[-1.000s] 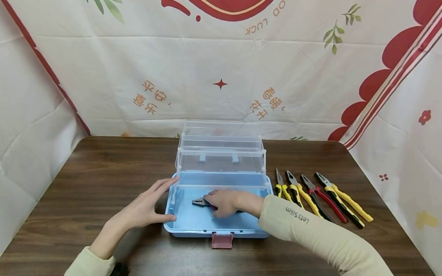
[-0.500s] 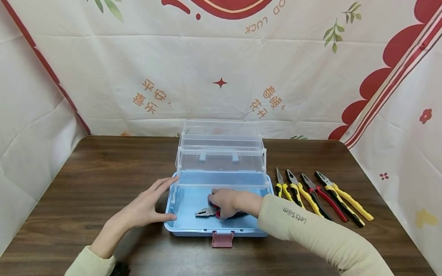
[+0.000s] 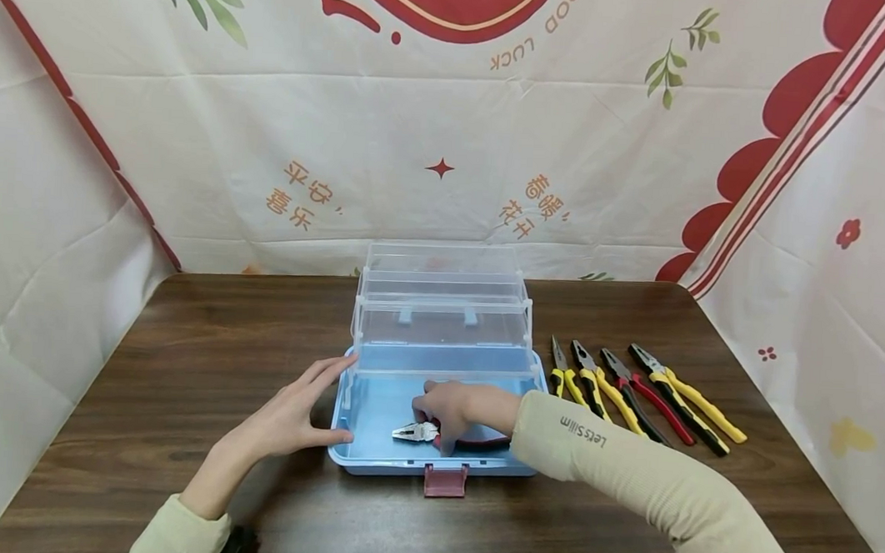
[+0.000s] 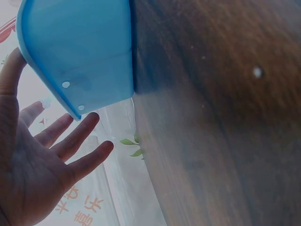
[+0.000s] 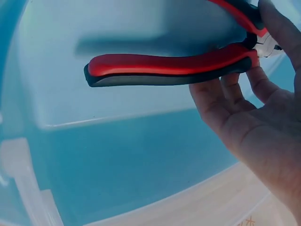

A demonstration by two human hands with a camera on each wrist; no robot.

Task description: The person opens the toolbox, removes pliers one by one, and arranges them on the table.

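Observation:
My right hand (image 3: 446,410) pinches a pair of combination pliers (image 3: 415,431) low inside the blue toolbox (image 3: 372,402), near its front wall. In the head view the metal nose of the pliers points left. The right wrist view shows the red and black handles (image 5: 155,67) spread apart, thumb on one side and fingers on the other, close to the pivot. My left hand (image 3: 285,414) touches the box's left rim with fingers extended. From the left wrist, the thumb and fingertips appear along the rim of the blue wall (image 4: 89,56).
Clear trays (image 3: 443,322) and a clear lid stand raised behind the box's base. A reddish latch (image 3: 445,482) hangs down in front. Several pliers, including yellow-black pliers (image 3: 687,402) and red-black pliers (image 3: 649,404), lie side by side on the brown table (image 3: 245,325), right of the box.
My right hand has brought the pliers toward the front wall of the box and slightly right. More of their head and handles shows now. The left hand stays in place.

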